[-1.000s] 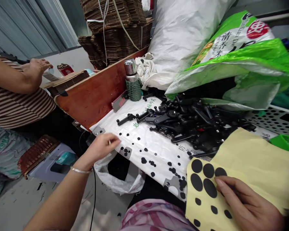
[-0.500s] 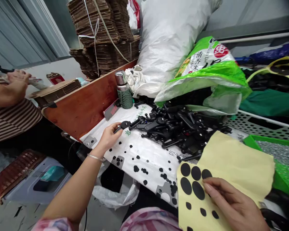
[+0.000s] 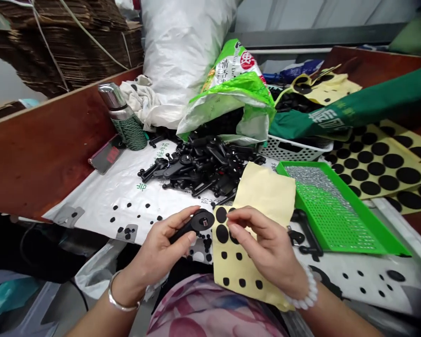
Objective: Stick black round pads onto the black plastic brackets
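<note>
My left hand (image 3: pixel 157 248) is closed around a black plastic arm-shaped part (image 3: pixel 201 220), its round flat end turned up towards me with a small hole near the middle. Just right of it, my right hand (image 3: pixel 266 243) has thumb and forefinger pinched together over a yellow backing sheet (image 3: pixel 220 269) of black stickers. What lies between those fingertips, if anything, is too small to make out. Large round black stickers (image 3: pixel 222 234) and smaller ones show on the sheet, partly hidden by this hand. Beyond both hands lies a heap of black plastic parts (image 3: pixel 203 164).
A green tray (image 3: pixel 337 206) of small metal pieces stands at right, with more sticker sheets (image 3: pixel 375 166) behind it. A flask (image 3: pixel 128 126) and a phone (image 3: pixel 106 154) lie left, by the wooden board (image 3: pixel 49 159). A green-white bag (image 3: pixel 231 103) stands behind the heap.
My left hand has brought the black part from beside the heap towards me, near the sticker sheet. My right hand has lifted slightly off the stickers. The view has turned right.
</note>
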Available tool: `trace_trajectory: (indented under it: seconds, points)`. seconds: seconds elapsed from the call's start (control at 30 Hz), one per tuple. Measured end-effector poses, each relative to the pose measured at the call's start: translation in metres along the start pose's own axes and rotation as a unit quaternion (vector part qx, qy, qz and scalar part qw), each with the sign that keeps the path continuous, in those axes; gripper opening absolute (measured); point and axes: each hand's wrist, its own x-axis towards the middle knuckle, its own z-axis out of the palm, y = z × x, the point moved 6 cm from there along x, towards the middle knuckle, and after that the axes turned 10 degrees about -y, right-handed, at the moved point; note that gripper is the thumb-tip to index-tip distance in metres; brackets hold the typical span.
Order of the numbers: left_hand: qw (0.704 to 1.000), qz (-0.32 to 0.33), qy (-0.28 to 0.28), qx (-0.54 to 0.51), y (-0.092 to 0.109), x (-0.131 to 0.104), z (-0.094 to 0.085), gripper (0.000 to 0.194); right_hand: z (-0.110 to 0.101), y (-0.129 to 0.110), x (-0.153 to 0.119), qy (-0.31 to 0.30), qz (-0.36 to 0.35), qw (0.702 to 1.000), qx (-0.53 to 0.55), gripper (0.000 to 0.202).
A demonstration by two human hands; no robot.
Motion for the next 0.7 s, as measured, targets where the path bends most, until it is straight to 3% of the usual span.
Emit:
trace_trajectory:
  seconds: [0.37,0.7]
  points:
    - [0.986,-0.051,-0.112,-0.111,-0.016,0.005,0.033,0.056,0.015,0.011,-0.007,-0.025,0.008,0.999,0.027,0.013]
    - [0.987,-0.073,-0.09,-0.114,-0.024,0.009,0.038,0.049,0.015,0.001,-0.009,-0.053,-0.099,0.983,-0.147,0.019]
